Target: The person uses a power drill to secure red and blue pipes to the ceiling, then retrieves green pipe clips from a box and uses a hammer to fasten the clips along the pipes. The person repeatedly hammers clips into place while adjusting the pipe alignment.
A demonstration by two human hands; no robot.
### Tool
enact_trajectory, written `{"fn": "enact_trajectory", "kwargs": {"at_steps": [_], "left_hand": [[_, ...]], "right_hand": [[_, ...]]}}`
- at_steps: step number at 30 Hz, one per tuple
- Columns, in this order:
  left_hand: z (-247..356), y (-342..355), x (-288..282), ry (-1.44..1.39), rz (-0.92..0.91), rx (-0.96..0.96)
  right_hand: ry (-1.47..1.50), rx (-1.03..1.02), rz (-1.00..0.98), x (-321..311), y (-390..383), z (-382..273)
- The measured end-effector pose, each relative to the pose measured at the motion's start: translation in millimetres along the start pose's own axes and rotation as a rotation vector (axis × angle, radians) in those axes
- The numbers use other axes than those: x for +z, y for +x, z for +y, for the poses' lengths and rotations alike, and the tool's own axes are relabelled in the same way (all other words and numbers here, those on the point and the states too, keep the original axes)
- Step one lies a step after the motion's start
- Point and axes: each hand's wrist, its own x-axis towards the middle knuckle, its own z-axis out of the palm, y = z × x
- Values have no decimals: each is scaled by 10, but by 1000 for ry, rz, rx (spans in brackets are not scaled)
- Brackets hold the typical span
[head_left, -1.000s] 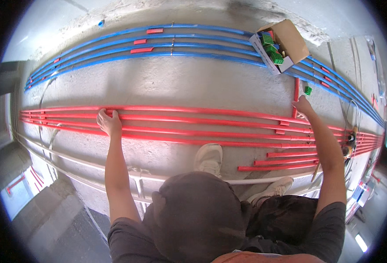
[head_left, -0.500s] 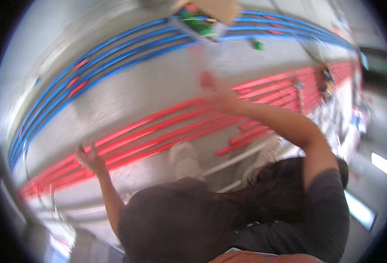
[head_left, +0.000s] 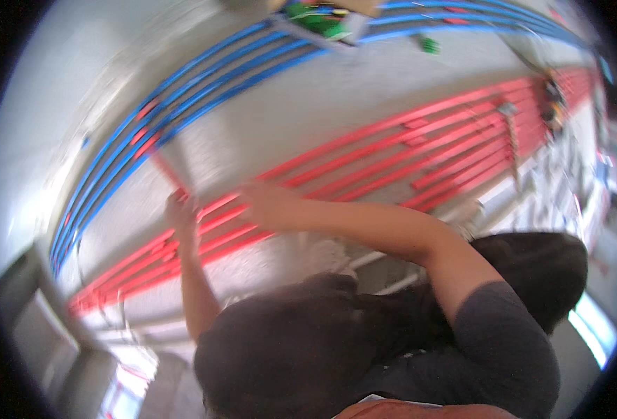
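Everything is blurred by motion. My left hand [head_left: 180, 211] is raised over the bundle of red pipes [head_left: 364, 157] lying on the concrete floor. A short red pipe piece [head_left: 163, 167] slants up and to the left from it, and the fingers look closed on its lower end. My right hand [head_left: 261, 202] reaches across to the left, close beside my left hand and just above the red pipes. It is too smeared to show what its fingers hold.
Parallel blue pipes [head_left: 204, 77] run across the floor farther away. A cardboard box [head_left: 322, 15] with green parts sits on them at the top, and a loose green part [head_left: 429, 45] lies nearby. Tools lie on the red pipes at far right [head_left: 552, 105].
My head has swung left. My right hand left the right end of the red pipes and swept across to my left hand. The short red piece now stands at my left hand.
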Motion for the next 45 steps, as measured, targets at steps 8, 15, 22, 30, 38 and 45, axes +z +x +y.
{"fn": "enact_trajectory", "kwargs": {"at_steps": [8,15,22,30,38,45], "left_hand": [[198,54,212,797,222,119],[57,-44,174,901,164,183],[9,-104,-137,564,447,253],[-613,-896,-276,806,379,486],[-860,-1068,-529,814,630,368],[-1286,-1074,-898,819,512,110]], "right_hand": [[-45,21,278,-24,-726,191],[-124,144,322,-90,-590,181],[-242,169,253,-128,-601,261],[-242,85,278,-125,-615,430],[-207,-25,409,-143,-619,412],[-506,7,322,-241,-716,555]]}}
